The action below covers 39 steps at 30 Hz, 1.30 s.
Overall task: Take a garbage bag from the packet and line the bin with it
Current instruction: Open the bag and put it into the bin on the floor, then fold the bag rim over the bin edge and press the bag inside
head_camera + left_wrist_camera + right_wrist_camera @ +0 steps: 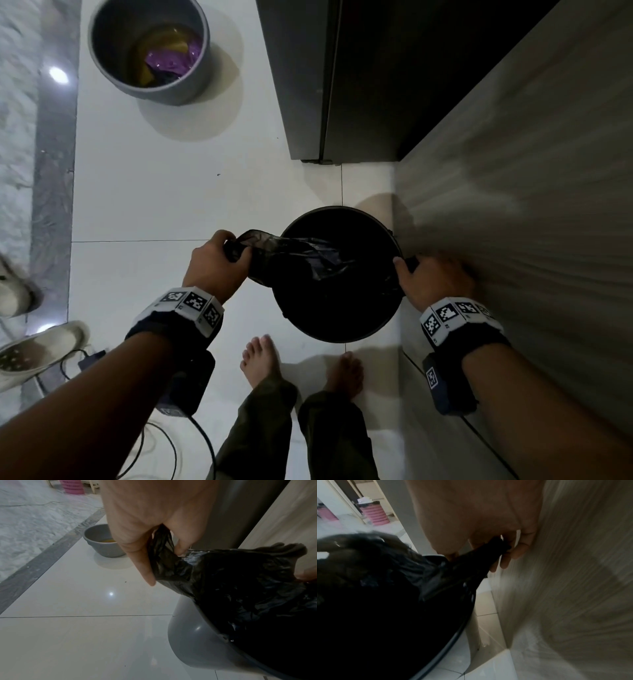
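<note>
Nearest, two bare feet (260, 359) stand on the glossy white tile floor (171, 205), with a grey bin (192, 635) just ahead of them, set close against a pale wood-grain panel (531, 171) on its right. A black garbage bag (301, 257) hangs into the bin's mouth and fills the inside with dark, crinkled film; its plastic is thin and glossy, catching small highlights along the creases. The bag's mouth is stretched across the opening between both hands. The left hand (215, 263) holds its grip closed on a bunched, twisted edge of the bag, lifted clear of the rim on the bin's left side, with the film fanning out from the pinch. The right hand (431, 281) has its grip closed on the opposite edge at the bin's right rim, fingers (517, 550) curled round a narrow black fold, close beside the wood-grain panel. Along the near rim, the bag lies against the bin's inner wall.

Beyond the bin stands a tall dark cabinet (342, 85). Farther left on the floor sits a second grey bin (150, 51), unlined, with purple and yellow waste at its bottom.
</note>
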Motion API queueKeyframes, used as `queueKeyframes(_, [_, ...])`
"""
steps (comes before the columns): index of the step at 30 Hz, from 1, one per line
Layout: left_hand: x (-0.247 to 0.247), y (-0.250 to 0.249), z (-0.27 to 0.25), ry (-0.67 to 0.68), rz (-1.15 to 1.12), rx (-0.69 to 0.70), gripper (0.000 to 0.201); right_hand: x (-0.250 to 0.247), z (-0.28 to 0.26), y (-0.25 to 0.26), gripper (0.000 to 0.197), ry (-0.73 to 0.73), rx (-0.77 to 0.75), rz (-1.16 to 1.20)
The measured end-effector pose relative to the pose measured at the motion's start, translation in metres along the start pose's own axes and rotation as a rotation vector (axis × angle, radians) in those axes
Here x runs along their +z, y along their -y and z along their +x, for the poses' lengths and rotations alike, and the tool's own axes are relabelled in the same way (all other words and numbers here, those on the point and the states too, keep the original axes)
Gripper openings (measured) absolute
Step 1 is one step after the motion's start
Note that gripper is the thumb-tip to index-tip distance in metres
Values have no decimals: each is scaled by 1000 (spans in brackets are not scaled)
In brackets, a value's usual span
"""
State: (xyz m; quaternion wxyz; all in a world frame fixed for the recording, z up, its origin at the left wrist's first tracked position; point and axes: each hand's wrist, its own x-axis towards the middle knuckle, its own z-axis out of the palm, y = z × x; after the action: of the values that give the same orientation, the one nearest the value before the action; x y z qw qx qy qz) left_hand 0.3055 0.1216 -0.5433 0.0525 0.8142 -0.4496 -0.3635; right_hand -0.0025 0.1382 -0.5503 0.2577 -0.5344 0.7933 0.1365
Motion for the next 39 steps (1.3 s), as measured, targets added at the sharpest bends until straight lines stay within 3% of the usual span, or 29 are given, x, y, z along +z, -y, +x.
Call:
queueKeyframes(2, [7, 3, 3, -33, 97, -3, 47, 8, 5, 0, 46, 2, -30, -17])
queueKeyframes(4, [12, 6, 4, -101, 238, 87, 55, 14, 6, -2, 47, 19, -41, -30])
queueKeyframes(9, [18, 9, 1, -277, 629, 563, 51, 23, 3, -12, 55, -21, -120, 20])
queueKeyframes(12, [21, 9, 0, -250, 790, 869, 49, 28, 3, -19, 40, -39, -175, 115])
queueKeyframes(15, [20, 4, -1, -128, 904, 1015, 40, 31, 6, -22, 27, -43, -157, 283])
queueKeyframes(17, [18, -2, -4, -61, 920, 940, 33, 32, 9, -24, 23, -27, -140, 349])
queueKeyframes(21, [14, -15, -6, -10, 844, 685, 41, 28, 5, -26, 20, -87, -124, 416])
queueKeyframes(26, [21, -16, 4, 114, 856, 467, 38, 30, -5, -32, 33, -40, -184, 382])
queueKeyframes(30, [32, -14, 3, 142, 796, 463, 24, 27, -8, -32, 37, 114, -126, 260])
queueKeyframes(33, [39, -14, 2, 179, 769, 507, 26, 26, -13, -26, 18, 48, -126, 235])
queueKeyframes(36, [43, -15, -1, 268, 658, 506, 34, 27, -15, -22, 24, -4, -139, 114])
queueKeyframes(39, [45, -15, -2, 320, 586, 479, 37, 27, -14, -21, 13, -81, -181, 76])
